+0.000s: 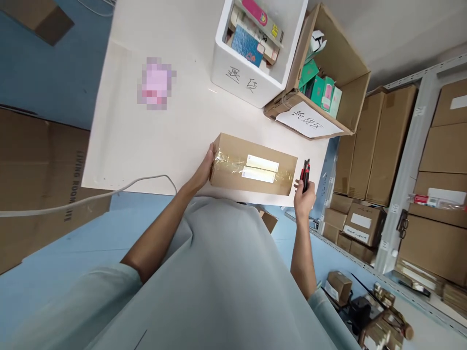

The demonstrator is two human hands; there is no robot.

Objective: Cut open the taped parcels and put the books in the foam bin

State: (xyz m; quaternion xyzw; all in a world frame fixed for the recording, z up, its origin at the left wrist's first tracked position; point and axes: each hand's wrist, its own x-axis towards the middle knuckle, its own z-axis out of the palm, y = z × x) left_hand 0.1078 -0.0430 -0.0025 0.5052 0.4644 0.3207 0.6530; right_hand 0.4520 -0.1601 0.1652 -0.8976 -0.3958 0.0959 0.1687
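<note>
A long, taped cardboard box (233, 179) lies near the front edge of the white table (175, 126), with two white labels (260, 168) across its top. My left hand (203, 170) grips the box's left end; some of its fingers are hidden behind that end. Just off the right end, my right hand (305, 198) is closed around a black and red utility knife (305, 176), which points away from me. I cannot make out whether its blade is out. The knife and the box are apart.
Behind the box stand a white foam box (237, 80) of packages and an open carton (350, 97) of green boxes. A blurred pink patch (156, 85) is at the table's left. A pale cable (127, 184) crosses the front edge. Shelves (392, 214) with cartons line the right.
</note>
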